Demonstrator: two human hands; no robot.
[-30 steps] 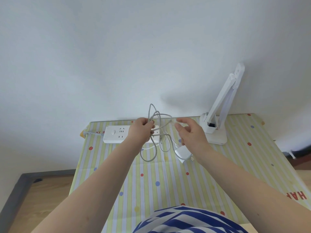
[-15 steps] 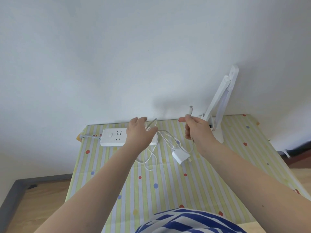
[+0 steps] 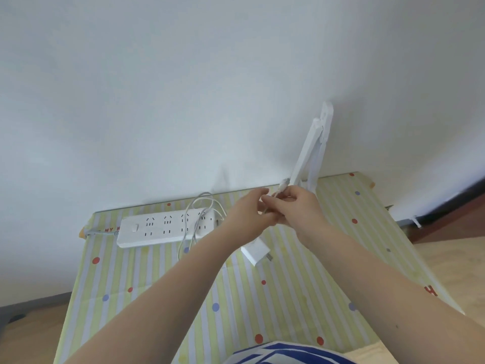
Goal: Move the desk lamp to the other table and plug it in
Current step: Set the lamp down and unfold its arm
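A white folding desk lamp point(image 3: 312, 151) stands at the back right of the table, against the wall; its base is hidden behind my hands. My right hand point(image 3: 301, 210) pinches the grey cable just below its small plug end point(image 3: 284, 183), which points up. My left hand point(image 3: 249, 212) meets the right one, fingers around the same cable. Loops of the cable point(image 3: 195, 219) lie over the white power strip point(image 3: 162, 228). The white power adapter point(image 3: 256, 250) lies on the cloth below my hands, prongs to the right.
The table wears a yellow-striped cloth with coloured dots point(image 3: 157, 298). A white wall stands directly behind it. Wooden floor point(image 3: 451, 261) shows to the right and lower left. A blue-and-white striped garment point(image 3: 283, 354) fills the bottom edge.
My left hand let go of the cable loops over the power strip and moved right to join my right hand at the cable's plug end. The loops now lie on the strip.
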